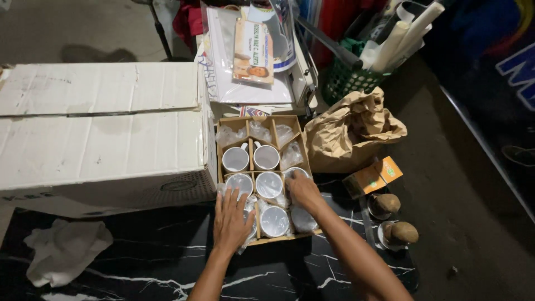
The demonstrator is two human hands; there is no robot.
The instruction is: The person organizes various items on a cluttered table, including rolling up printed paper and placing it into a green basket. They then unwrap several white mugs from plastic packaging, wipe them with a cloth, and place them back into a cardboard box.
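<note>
A brown cardboard divider box (298, 134) sits on the dark marble-patterned floor and holds several white mugs, some in clear plastic wrap. My left hand (231, 220) lies flat with fingers spread over the near-left compartment, on a plastic-wrapped mug. My right hand (302, 189) reaches into the right column and rests on the rim of a white mug (294, 173). Two bare mugs (236, 159) stand in the middle row. The far row holds crumpled plastic-wrapped items (229, 135).
A large white cardboard carton (100, 128) stands left of the box. A crumpled brown paper bag (351, 131) lies to the right, with a small orange box (372, 176) and two brown lumps on small dishes (393, 217). A white cloth (64, 248) lies at lower left.
</note>
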